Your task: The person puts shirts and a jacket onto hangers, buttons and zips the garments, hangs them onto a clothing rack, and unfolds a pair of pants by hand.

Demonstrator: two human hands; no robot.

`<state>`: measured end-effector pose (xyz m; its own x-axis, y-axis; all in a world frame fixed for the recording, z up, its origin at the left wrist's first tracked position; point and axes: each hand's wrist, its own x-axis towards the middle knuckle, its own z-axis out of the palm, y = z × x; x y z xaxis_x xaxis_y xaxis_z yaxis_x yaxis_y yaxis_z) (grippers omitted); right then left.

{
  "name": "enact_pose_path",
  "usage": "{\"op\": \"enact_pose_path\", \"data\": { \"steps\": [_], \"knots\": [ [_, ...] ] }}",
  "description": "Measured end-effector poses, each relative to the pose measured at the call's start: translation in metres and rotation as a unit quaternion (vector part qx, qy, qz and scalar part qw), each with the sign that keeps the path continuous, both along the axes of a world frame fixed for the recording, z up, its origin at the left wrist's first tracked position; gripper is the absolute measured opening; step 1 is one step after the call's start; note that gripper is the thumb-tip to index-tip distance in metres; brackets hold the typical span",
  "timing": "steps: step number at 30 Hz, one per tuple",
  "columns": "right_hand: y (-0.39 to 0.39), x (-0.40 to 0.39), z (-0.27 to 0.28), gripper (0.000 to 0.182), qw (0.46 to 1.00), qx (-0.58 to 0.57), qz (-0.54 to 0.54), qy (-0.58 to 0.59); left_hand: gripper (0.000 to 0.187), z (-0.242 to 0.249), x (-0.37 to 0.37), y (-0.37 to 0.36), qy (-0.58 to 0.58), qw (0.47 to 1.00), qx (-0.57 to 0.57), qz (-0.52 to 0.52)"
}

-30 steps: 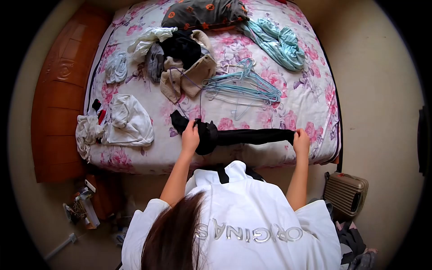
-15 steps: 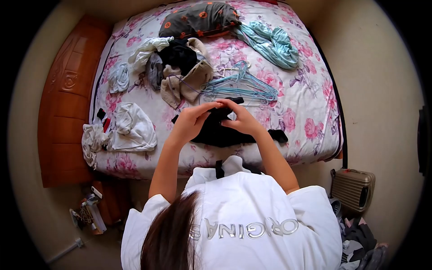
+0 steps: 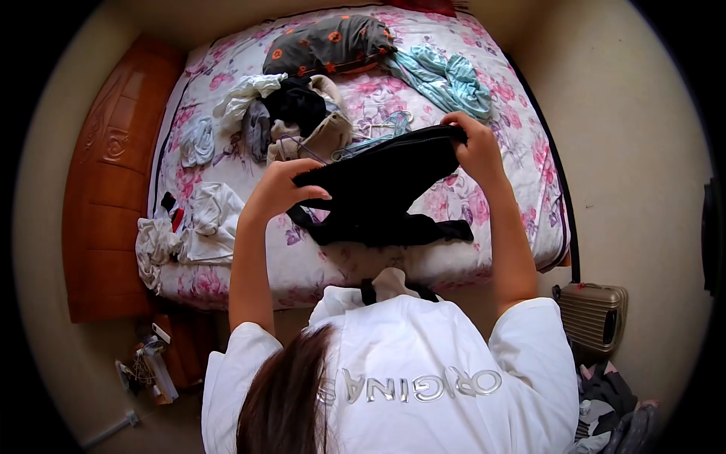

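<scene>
A black garment (image 3: 370, 181) is stretched between my two hands above the near part of the bed. My left hand (image 3: 281, 188) grips its left upper corner, thumb in front and the other fingers at the top edge. At the right upper corner, which sits higher, my right hand (image 3: 476, 147) is closed around the cloth. Narrow black ends of the garment hang down and lie on the floral bedsheet (image 3: 522, 216). Behind the raised cloth, light-blue hangers (image 3: 389, 125) are mostly hidden.
A heap with a beige jacket (image 3: 333, 132) and other clothes lies beyond my left hand. White clothes (image 3: 215, 216) rest at the left. Farther back are a dark patterned pillow (image 3: 329, 45) and a mint-green cloth (image 3: 450, 79). A suitcase (image 3: 594, 314) stands right of the bed.
My hands, close together before, have moved apart, the right one up and to the right. The black garment, bunched low on the bed before, is now lifted and spread between them.
</scene>
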<state>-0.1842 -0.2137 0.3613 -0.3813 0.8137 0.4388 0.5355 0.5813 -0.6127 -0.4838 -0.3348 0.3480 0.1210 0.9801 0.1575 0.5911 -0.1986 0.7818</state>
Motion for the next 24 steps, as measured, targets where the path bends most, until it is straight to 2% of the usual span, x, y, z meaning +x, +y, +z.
{"op": "enact_pose_path", "data": {
  "steps": [2, 4, 5, 7, 9, 10, 13, 17, 20, 21, 23, 24],
  "knots": [
    [0.001, 0.009, 0.013, 0.023, 0.999, 0.041, -0.031, -0.003, 0.026, -0.001, 0.0, 0.003, 0.003, 0.994, -0.091, -0.066],
    [0.0, 0.015, 0.028, 0.024, 0.995, 0.091, -0.048, 0.004, 0.022, -0.004, 0.001, 0.009, 0.034, 0.99, -0.119, -0.061],
    [-0.005, 0.017, 0.04, 0.026, 0.996, 0.075, -0.051, -0.003, 0.02, -0.007, 0.001, 0.012, 0.049, 0.988, -0.132, -0.059],
    [-0.009, 0.021, 0.057, 0.028, 0.995, 0.09, -0.04, 0.024, 0.018, -0.026, -0.003, 0.024, 0.033, 0.999, 0.001, -0.001],
    [-0.015, 0.026, 0.077, 0.032, 0.995, 0.078, -0.041, 0.037, 0.018, -0.035, -0.005, 0.039, 0.039, 0.986, 0.153, 0.047],
    [-0.017, 0.028, 0.085, 0.032, 0.994, 0.089, -0.043, 0.044, 0.019, -0.035, -0.002, 0.043, 0.073, 0.982, 0.137, 0.111],
    [-0.018, 0.035, 0.107, 0.031, 0.993, 0.072, -0.044, 0.085, 0.018, -0.049, 0.001, 0.054, 0.064, 0.96, 0.189, 0.195],
    [0.0, 0.066, 0.127, 0.028, 0.991, 0.04, -0.032, 0.122, 0.009, -0.068, -0.001, 0.063, 0.017, 0.941, 0.244, 0.234],
    [-0.002, 0.082, 0.142, 0.022, 0.993, -0.029, -0.036, 0.113, 0.008, -0.094, -0.005, 0.08, -0.059, 0.918, 0.337, 0.199],
    [-0.003, 0.086, 0.145, 0.021, 0.992, -0.053, -0.039, 0.106, 0.009, -0.093, -0.002, 0.081, -0.158, 0.932, 0.266, 0.19],
    [0.0, 0.099, 0.143, 0.019, 0.989, -0.106, -0.054, 0.085, 0.011, -0.076, 0.01, 0.082, -0.347, 0.917, 0.112, 0.162],
    [0.008, 0.111, 0.136, 0.019, 0.986, -0.135, -0.067, 0.071, 0.015, -0.054, 0.026, 0.079, -0.325, 0.926, 0.132, 0.141]
  ]
}}
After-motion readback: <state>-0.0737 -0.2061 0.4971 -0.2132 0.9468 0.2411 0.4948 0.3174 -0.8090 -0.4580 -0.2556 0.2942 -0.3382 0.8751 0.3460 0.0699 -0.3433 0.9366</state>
